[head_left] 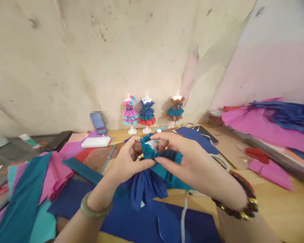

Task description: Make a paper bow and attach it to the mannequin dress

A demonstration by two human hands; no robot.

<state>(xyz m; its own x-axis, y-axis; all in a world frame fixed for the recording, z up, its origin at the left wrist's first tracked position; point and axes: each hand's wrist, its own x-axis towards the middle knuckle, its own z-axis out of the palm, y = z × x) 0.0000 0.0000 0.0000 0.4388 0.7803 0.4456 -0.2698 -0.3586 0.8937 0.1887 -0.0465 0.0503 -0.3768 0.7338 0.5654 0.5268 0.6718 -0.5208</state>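
three dressed mannequins (147,113) behind both hands, paper stack (27,189) left, paper pile (266,121) right

We saw soft, even, warm light without glare. Faint shadows sat beneath our hands (167,158). Edges bowed outward, and motion blur smeared the pink paper (271,170) right of them.

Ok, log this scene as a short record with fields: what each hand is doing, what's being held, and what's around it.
left hand: left hand pinches the teal paper strip from the left
right hand: right hand grips the same strip, fingers curled over it
held piece: pleated blue paper skirt hangs below the strip
behind: three paper dresses on mini mannequins by the wall
surface: wooden table, blue paper sheets, pink and teal paper pile at left
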